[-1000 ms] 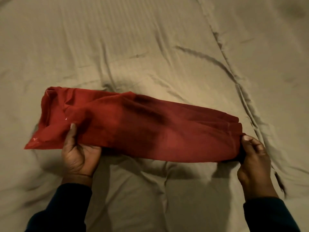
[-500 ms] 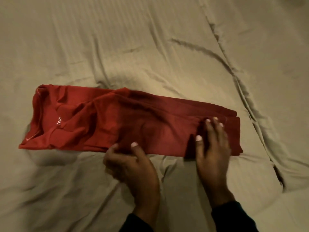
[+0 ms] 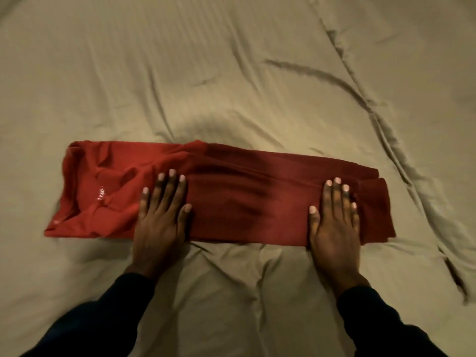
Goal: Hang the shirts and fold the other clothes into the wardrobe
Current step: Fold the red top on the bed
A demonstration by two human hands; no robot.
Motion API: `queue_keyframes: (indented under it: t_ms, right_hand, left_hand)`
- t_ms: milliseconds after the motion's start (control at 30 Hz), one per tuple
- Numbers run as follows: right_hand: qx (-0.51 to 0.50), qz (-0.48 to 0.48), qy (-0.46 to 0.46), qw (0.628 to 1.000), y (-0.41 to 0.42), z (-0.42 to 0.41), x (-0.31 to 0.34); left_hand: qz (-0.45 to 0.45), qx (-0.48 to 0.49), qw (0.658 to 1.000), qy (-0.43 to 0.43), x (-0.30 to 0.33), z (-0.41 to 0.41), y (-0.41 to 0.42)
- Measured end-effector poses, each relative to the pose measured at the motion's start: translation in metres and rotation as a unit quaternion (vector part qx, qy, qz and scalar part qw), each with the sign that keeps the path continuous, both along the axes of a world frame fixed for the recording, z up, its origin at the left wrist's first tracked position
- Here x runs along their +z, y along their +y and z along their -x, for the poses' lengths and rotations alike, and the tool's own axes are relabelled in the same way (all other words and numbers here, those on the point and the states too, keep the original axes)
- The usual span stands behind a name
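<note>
Dimly lit, creased beige bedsheet (image 3: 231,73) under a folded red garment (image 3: 244,202); left hand (image 3: 161,222) and right hand (image 3: 333,228) pressing flat, fingers straight.

Both hands now lie flat, fingers straight, on the long folded red cotton garment (image 3: 231,199): the left hand (image 3: 161,217) leaves the 6 o'clock edge, the right hand (image 3: 333,222) presses near the 3 o'clock end.
</note>
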State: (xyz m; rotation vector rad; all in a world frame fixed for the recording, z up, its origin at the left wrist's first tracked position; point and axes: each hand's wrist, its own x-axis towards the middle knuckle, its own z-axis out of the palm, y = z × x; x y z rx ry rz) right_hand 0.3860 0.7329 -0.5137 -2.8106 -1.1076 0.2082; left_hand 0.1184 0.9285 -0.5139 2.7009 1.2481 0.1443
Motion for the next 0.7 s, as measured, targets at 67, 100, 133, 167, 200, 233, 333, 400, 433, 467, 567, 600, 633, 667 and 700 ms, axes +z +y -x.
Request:
queue_keyframes:
  t_ms: [67,100,133,167,200,233,333,400,433,467,567,600,633,667,700]
  right_hand:
    - [-0.009,-0.011,-0.008,1.000,0.007,0.006,0.004]
    - [-0.013,-0.021,-0.015,1.000,0.012,0.011,0.006]
    - [-0.015,-0.032,-0.022,0.999,0.018,0.015,0.007]
    - [-0.017,-0.045,-0.026,0.998,0.023,0.018,0.008]
    - [-0.017,-0.057,-0.025,0.998,0.029,0.022,0.008]
    - [-0.010,-0.064,-0.018,0.998,0.033,0.026,0.008]
    - [0.012,-0.057,0.002,0.998,0.038,0.034,0.000]
    - [0.015,-0.047,0.004,0.999,0.038,0.033,-0.006]
    - [0.017,-0.043,0.006,0.999,0.038,0.032,-0.007]
    - [0.019,-0.041,0.011,0.999,0.038,0.032,-0.007]
    - [0.020,-0.050,0.035,0.998,0.038,0.029,0.002]
    - [0.021,-0.059,0.046,0.997,0.036,0.027,0.006]
    - [0.023,-0.070,0.060,0.996,0.034,0.024,0.011]
    - [0.025,-0.079,0.074,0.994,0.032,0.022,0.015]
    - [0.029,-0.086,0.084,0.992,0.029,0.019,0.018]
  left_hand:
    - [0.015,-0.031,0.999,0.010,0.000,0.023,0.018]
    - [0.021,-0.054,0.998,0.005,0.000,0.028,0.029]
    - [0.019,-0.072,0.997,-0.002,0.002,0.029,0.037]
    - [0.007,-0.078,0.997,-0.007,0.004,0.027,0.041]
    - [-0.009,-0.069,0.998,-0.013,0.005,0.027,0.043]
    - [-0.022,-0.041,0.999,-0.019,0.006,0.029,0.044]
    - [-0.016,0.039,0.999,-0.013,0.002,0.055,0.057]
    - [0.001,0.025,1.000,0.007,-0.004,0.070,0.068]
    - [0.004,0.018,1.000,0.011,-0.007,0.073,0.071]
    - [0.005,0.020,1.000,0.010,-0.007,0.072,0.072]
    - [0.013,0.078,0.997,-0.026,0.001,0.051,0.052]
    - [0.021,0.080,0.995,-0.050,0.006,0.036,0.039]
    - [0.034,0.066,0.994,-0.075,0.011,0.017,0.022]
    - [0.056,0.041,0.993,-0.098,0.016,-0.005,0.005]
    - [0.083,0.014,0.989,-0.120,0.021,-0.029,-0.013]
